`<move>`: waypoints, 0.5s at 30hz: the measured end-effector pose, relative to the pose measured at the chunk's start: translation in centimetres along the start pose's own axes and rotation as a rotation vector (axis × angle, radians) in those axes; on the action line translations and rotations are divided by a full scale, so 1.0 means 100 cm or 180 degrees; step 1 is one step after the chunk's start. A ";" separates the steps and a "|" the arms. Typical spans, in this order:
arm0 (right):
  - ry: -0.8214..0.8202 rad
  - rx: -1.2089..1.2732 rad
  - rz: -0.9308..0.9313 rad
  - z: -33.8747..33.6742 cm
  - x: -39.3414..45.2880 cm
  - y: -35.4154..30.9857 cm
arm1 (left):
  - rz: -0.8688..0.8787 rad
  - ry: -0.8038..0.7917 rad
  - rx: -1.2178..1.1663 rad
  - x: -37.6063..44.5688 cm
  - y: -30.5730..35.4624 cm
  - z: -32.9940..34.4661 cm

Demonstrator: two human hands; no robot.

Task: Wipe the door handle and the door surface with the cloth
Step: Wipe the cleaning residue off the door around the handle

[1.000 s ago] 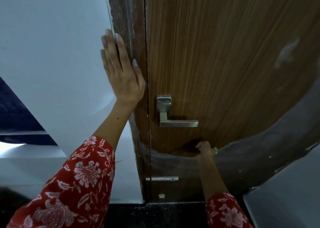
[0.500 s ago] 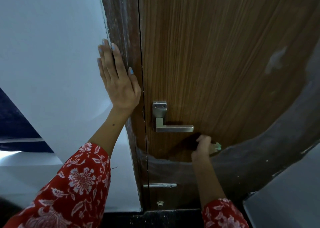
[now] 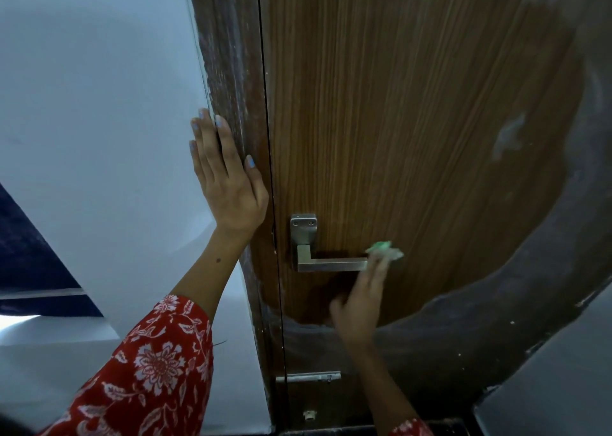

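Note:
A brown wood-grain door (image 3: 414, 120) fills the upper middle of the view, with a square steel lever handle (image 3: 326, 263) pointing right. My right hand (image 3: 362, 294) is blurred with motion just below and right of the handle's tip and holds a small green-and-white cloth (image 3: 385, 250) against the door at the lever's end. My left hand (image 3: 228, 183) lies flat with fingers spread on the dusty door frame (image 3: 228, 71) and the white wall beside it. Both forearms wear red floral sleeves.
The white wall (image 3: 99, 104) runs along the left. A pale smudge (image 3: 508, 134) marks the door to the right. A small metal latch (image 3: 309, 376) sits low on the door, with a dark floor edge below. A grey surface fills the lower right corner.
My right hand rose with the cloth from under the handle to the lever's tip. The view tilted, so the handle sits lower in frame. My left hand stayed flat on the frame.

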State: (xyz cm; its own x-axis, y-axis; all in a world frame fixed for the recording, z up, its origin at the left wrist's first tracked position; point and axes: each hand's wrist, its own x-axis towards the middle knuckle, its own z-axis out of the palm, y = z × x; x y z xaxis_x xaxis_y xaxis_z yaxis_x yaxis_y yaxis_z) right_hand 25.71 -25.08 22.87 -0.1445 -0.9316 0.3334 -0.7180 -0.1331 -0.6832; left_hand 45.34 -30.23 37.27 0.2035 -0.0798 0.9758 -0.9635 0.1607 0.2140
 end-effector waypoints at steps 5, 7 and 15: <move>-0.0287 -0.0641 -0.0575 0.026 -0.013 0.018 | 0.0120 -0.0057 -0.0163 0.001 0.001 -0.001; 0.0094 -0.0596 -0.0649 0.024 -0.001 0.005 | 0.0102 -0.0043 -0.0161 0.001 0.000 -0.001; -0.0883 -0.1284 -0.1462 0.057 -0.024 0.013 | 0.0090 -0.0049 -0.0324 -0.003 -0.004 0.003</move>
State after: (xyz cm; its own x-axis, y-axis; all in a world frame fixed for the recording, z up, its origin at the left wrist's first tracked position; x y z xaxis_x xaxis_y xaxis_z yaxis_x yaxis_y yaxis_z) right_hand 29.01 -24.96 17.50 0.3782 -0.8701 0.3162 -0.8708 -0.4503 -0.1974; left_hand 45.59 -30.60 36.92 0.1731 -0.0887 0.9809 -0.9460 0.2622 0.1906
